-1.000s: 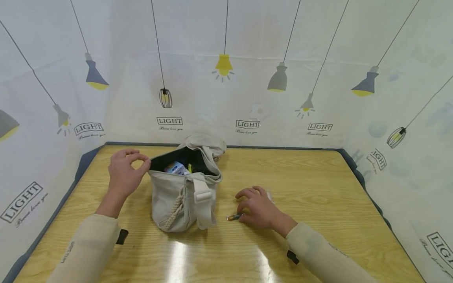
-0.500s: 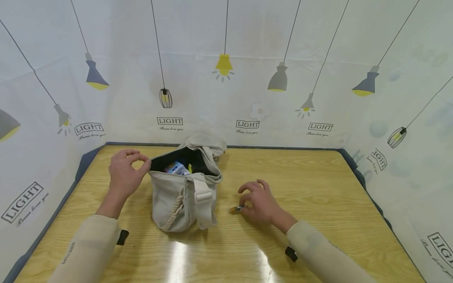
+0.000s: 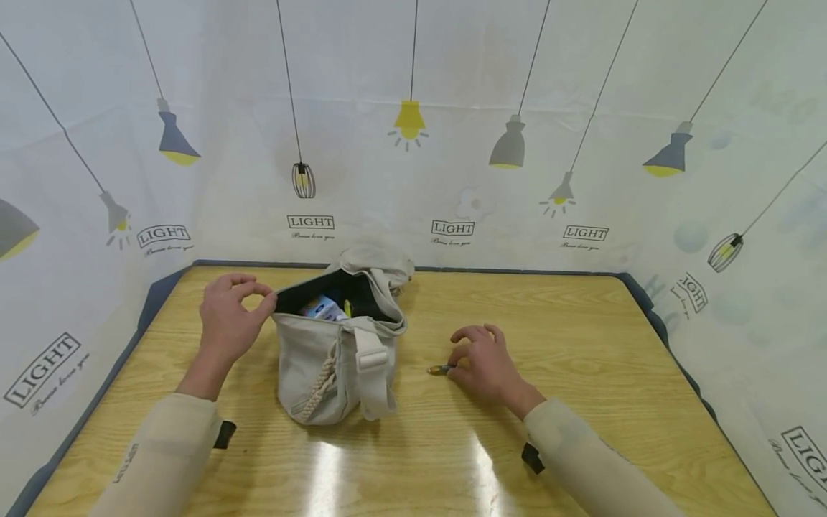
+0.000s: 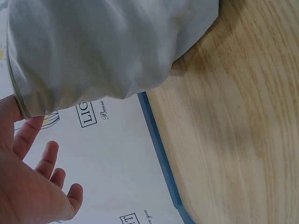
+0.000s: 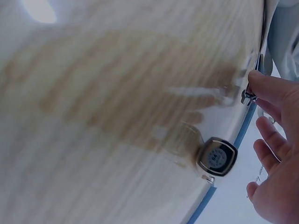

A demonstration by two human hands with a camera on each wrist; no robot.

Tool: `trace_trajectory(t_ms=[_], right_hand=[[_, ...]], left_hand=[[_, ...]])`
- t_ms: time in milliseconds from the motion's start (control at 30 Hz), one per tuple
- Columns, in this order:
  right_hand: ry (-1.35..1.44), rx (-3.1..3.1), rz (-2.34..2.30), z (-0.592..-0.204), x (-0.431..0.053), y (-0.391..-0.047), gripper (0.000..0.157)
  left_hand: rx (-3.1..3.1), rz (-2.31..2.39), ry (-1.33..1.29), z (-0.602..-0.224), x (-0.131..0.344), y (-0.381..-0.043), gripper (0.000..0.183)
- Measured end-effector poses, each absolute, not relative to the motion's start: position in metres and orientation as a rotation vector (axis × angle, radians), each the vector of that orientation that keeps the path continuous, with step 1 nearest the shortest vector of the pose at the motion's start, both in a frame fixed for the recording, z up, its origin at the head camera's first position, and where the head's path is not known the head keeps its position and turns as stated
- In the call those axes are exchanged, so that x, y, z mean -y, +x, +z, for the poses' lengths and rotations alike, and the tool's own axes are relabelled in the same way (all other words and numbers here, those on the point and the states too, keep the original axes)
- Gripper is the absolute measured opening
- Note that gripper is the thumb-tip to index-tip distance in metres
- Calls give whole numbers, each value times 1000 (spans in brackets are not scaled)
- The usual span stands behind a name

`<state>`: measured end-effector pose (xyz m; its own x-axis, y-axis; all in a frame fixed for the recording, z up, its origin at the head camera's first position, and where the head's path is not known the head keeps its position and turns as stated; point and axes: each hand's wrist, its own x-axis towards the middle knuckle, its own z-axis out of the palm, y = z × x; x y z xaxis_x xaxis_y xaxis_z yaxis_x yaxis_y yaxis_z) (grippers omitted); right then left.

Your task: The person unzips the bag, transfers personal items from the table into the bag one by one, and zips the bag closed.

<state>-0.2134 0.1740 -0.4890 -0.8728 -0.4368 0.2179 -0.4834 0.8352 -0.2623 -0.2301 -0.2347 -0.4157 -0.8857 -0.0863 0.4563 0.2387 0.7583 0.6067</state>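
My left hand (image 3: pixel 230 316) pinches the left corner of the opening of a light grey canvas bag (image 3: pixel 304 359) between thumb and forefinger. In the left wrist view, the bag's zipper edge (image 4: pixel 17 95) lies between those fingertips. Inside the bag show a blue-and-white package (image 3: pixel 323 308) and a small yellow item (image 3: pixel 348 309). To the bag's right, my right hand (image 3: pixel 489 362) pinches what looks like a nail clipper (image 3: pixel 438 370), its orange-patterned end pointing left. Its silver metal end (image 5: pixel 249 97) shows below the thumb in the right wrist view.
A small square-based bottle (image 5: pixel 217 157) sits on the table near my right hand, seen only in the right wrist view. The bag's strap (image 3: pixel 372 377) and braided cord (image 3: pixel 321 384) hang down its front. Printed wall sheets (image 3: pixel 517 215) enclose the wooden table (image 3: pixel 568 345).
My right hand has moved away from me and slightly right, carrying the nail clipper with it. The left hand and the bag have stayed in place.
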Motion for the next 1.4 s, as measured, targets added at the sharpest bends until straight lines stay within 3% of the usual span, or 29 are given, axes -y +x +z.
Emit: trace_trajectory(t_ms=[633,1400], right_hand=[[615,2734,472,-437,-167,-242,9],[768,2645,400,-373,-89,-264,8]], left_hand=[[2504,-958,-108,-416,237,-232,19],[2528,-957,-90,-413,235,-231,19]])
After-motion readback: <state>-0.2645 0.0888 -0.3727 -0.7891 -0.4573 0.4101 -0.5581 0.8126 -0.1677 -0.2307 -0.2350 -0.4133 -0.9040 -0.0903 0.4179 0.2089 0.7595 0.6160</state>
